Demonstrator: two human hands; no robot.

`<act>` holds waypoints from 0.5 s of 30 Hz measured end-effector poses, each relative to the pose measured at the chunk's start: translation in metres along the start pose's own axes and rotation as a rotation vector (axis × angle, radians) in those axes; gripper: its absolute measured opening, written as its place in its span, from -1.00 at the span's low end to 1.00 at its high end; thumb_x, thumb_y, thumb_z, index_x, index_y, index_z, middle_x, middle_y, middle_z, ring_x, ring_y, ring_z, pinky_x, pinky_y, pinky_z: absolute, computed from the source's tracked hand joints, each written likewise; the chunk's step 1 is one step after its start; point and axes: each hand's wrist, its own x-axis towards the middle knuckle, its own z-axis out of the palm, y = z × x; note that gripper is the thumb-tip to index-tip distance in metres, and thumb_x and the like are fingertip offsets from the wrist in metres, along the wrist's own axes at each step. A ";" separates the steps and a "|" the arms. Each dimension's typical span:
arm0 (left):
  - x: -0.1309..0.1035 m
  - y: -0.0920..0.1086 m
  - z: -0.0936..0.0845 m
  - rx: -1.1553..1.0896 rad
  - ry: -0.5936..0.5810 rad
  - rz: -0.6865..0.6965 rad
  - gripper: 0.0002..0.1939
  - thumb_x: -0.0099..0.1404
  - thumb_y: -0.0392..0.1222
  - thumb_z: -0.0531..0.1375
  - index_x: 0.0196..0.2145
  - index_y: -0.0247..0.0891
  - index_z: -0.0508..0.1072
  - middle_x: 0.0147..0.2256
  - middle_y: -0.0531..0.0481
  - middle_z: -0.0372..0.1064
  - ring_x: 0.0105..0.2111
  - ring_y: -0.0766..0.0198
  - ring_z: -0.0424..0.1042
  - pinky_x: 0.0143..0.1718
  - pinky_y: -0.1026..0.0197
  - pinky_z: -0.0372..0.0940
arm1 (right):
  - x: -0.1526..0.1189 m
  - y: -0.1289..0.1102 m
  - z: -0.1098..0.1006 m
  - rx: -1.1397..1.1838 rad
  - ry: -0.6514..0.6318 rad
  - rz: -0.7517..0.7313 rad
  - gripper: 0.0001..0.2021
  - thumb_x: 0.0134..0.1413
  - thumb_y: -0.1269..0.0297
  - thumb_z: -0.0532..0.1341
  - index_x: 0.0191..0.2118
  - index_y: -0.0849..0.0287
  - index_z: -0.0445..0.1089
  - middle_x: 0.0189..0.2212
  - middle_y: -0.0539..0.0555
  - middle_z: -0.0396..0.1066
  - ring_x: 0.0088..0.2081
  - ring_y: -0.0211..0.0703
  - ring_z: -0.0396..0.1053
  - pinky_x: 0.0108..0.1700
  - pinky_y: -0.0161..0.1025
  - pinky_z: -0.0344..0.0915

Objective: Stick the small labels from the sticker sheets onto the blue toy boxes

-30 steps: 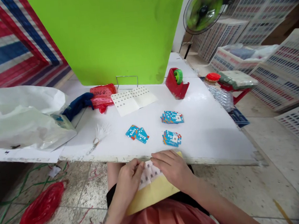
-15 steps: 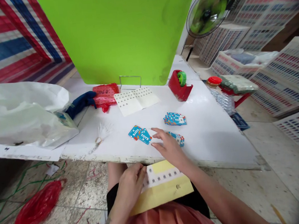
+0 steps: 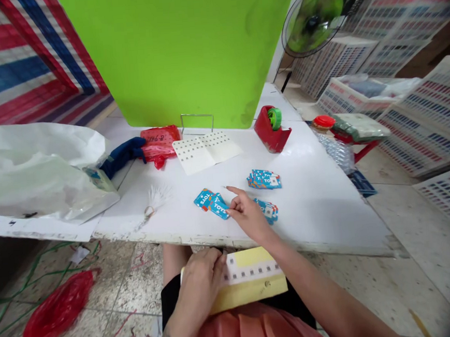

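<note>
My left hand [image 3: 204, 274] is closed on the near-left part of a yellow sticker sheet [image 3: 254, 289], which lies over my lap with a row of small white stickers bearing dark square codes. Over the white table, my right hand [image 3: 248, 213] has its thumb and a finger pinched at the right edge of a blue "TOYS" card [image 3: 217, 206]. Its index finger points out, with a small pale speck at the tip, perhaps a sticker. That card overlaps other blue cards [image 3: 203, 197]. Partly behind my right hand lies a fanned card pile [image 3: 270, 211]; another card pile [image 3: 264, 179] sits beyond.
A second sticker sheet [image 3: 206, 152] lies farther back, near a red package [image 3: 161, 142] and a blue glove [image 3: 124, 154]. The red tape dispenser [image 3: 272, 131] stands back right. A white bag [image 3: 34, 175] covers the left side. A green panel [image 3: 184, 52] rises behind.
My right hand's thumb and finger have closed at the edge of the blue card, with the index finger stretched out. The sticker sheet has shifted slightly in my left hand.
</note>
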 end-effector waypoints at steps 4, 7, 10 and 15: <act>-0.004 0.012 0.001 0.101 0.004 0.125 -0.76 0.41 -0.23 -0.06 -0.35 -0.21 0.35 -0.36 -0.01 0.34 -0.32 0.17 0.28 -0.26 0.15 0.13 | -0.010 0.004 -0.019 0.205 -0.051 0.122 -0.40 -0.08 0.48 0.17 0.15 0.10 0.14 -0.48 -0.11 0.26 -0.48 -0.32 0.26 -0.39 -0.33 0.26; -0.004 0.019 0.005 0.156 -0.009 0.201 -0.78 0.39 -0.27 -0.03 -0.37 -0.20 0.35 -0.38 0.01 0.33 -0.34 0.17 0.26 -0.28 0.14 0.11 | -0.016 0.004 -0.028 0.303 -0.088 0.193 -0.35 -0.11 0.48 0.17 0.18 0.10 0.09 -0.43 -0.07 0.30 -0.47 -0.31 0.30 -0.39 -0.31 0.31; -0.003 0.022 0.010 0.177 -0.023 0.228 -0.78 0.39 -0.27 -0.02 -0.40 -0.21 0.32 -0.38 0.01 0.33 -0.35 0.17 0.25 -0.29 0.13 0.10 | -0.017 0.003 -0.025 0.295 -0.095 0.214 -0.30 -0.11 0.50 0.16 0.22 0.07 0.03 -0.34 -0.01 0.36 -0.44 -0.30 0.35 -0.37 -0.30 0.34; -0.004 0.021 0.012 0.215 -0.027 0.225 -0.79 0.40 -0.28 -0.04 -0.36 -0.21 0.34 -0.38 0.00 0.32 -0.34 0.16 0.25 -0.30 0.12 0.09 | -0.009 0.000 -0.012 0.177 -0.124 0.173 -0.32 -0.09 0.53 0.18 0.21 0.07 0.07 -0.43 -0.06 0.38 -0.44 -0.30 0.36 -0.39 -0.35 0.31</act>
